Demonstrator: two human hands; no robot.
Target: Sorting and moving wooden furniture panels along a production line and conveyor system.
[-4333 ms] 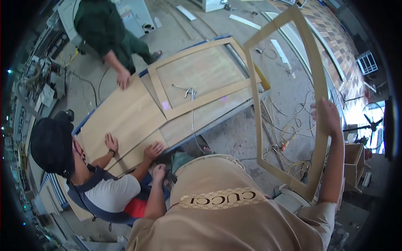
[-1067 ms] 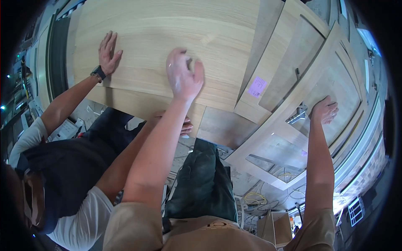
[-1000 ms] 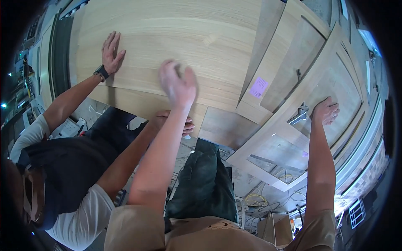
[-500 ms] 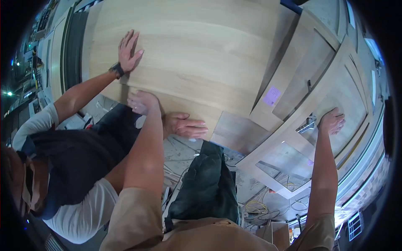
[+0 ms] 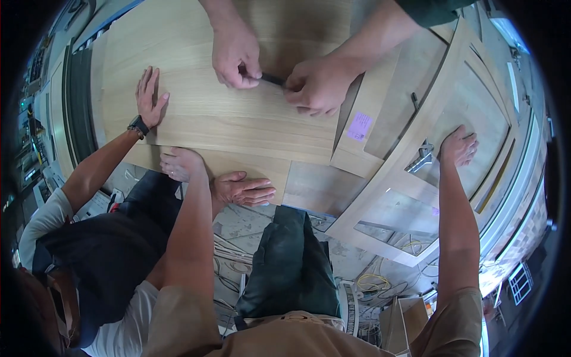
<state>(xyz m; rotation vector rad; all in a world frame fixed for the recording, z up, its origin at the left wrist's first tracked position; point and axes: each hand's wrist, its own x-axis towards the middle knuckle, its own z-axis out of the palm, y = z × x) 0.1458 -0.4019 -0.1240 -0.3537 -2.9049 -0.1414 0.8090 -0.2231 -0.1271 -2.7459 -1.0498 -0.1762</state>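
Observation:
My left hand (image 5: 183,163) is at the near edge of a pale wood panel (image 5: 226,122), fingers curled over the edge. My right hand (image 5: 459,146) rests on the inset of a framed wooden door (image 5: 398,184), fingers partly bent and nothing held. Close to its left lies a silver metal tool (image 5: 420,158), its exact kind unclear. A co-worker's watch-wearing hand (image 5: 151,98) lies flat on the panel; that person's other hand (image 5: 244,189) rests at the near edge. Across the panel, another person's two hands (image 5: 315,83) hold a thin dark strip (image 5: 272,79) between them.
A purple label (image 5: 359,126) sticks to a framed door beside the panel. A small dark object (image 5: 414,101) lies near it. Cables (image 5: 373,282) trail over the floor, and an open box (image 5: 404,324) stands at the lower right. Dark-trousered legs (image 5: 291,262) are below.
Another person's two hands have come in from the far side with the thin dark strip. The whole view has shifted somewhat; my hands stay at the panel edge and on the door.

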